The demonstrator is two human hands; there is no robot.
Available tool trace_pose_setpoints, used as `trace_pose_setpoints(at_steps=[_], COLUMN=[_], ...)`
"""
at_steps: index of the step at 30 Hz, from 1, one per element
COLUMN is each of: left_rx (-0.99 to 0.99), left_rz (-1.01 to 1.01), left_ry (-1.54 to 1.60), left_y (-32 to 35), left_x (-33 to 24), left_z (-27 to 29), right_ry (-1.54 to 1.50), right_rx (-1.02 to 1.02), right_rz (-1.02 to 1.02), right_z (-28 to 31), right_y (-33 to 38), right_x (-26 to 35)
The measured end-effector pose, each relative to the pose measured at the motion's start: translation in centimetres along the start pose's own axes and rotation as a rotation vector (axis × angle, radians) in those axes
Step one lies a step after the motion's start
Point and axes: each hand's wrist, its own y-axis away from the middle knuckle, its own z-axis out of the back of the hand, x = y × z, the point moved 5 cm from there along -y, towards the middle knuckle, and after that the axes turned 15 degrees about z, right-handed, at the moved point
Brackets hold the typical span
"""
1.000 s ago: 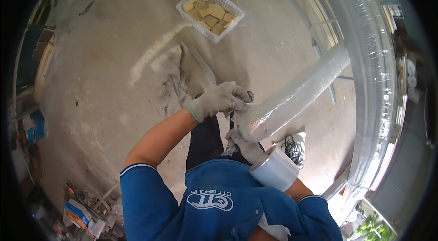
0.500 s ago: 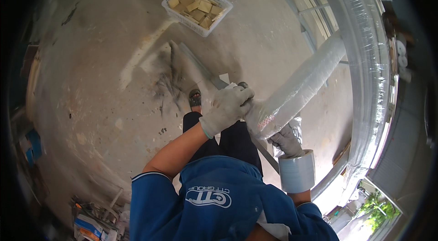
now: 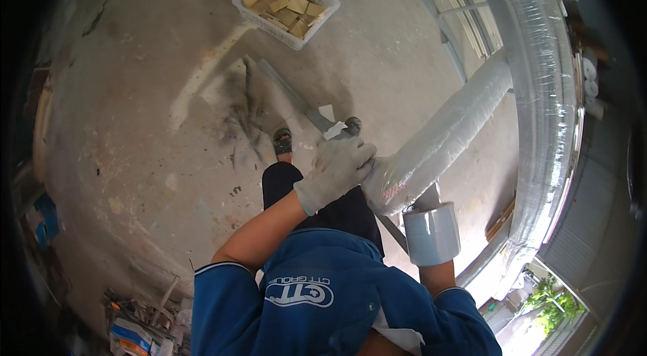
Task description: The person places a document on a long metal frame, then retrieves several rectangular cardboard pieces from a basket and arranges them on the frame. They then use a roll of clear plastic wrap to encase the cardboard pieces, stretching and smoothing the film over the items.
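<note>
The left hand (image 3: pixel 335 171), in a grey knit work glove, is closed over the near end of a long bundle wrapped in clear plastic film (image 3: pixel 441 140), fingers curled on the wrapping where it bunches at the tip. The bundle runs from that hand up and to the right, rising toward a tall curved frame also sheathed in clear film (image 3: pixel 539 86) (the fisheye bends its line strongly).

The right hand (image 3: pixel 426 198) is mostly hidden behind the bundle and a grey roll of stretch film (image 3: pixel 431 233); the roll sits just below the bundle's end, over the right forearm, and I cannot tell how far that hand is closed or exactly how it holds the roll.

Below the hands lies a bare concrete floor (image 3: pixel 135 120), stained and scuffed. A long grey metal bar (image 3: pixel 290 90) lies on it, running up and left from near the person's shoes. Further off, at the top, stands a white plastic basket of tan rectangular pieces (image 3: pixel 286 4).
</note>
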Motion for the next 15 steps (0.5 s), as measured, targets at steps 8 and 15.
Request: trace_pose_setpoints(at_steps=[8,15], left_rx=[-0.069,-0.024], left_rz=[-0.033,-0.147], left_ry=[0.114,0.153], left_y=[0.2,-0.7], left_x=[0.4,0.0], left_z=[-0.2,0.1], right_ry=[-0.180,0.035], right_rx=[0.018,0.275], right_rz=[-0.149,-0.086], right_z=[-4.4,-4.8], right_y=[-3.4,-7.8], right_x=[1.5,2.0])
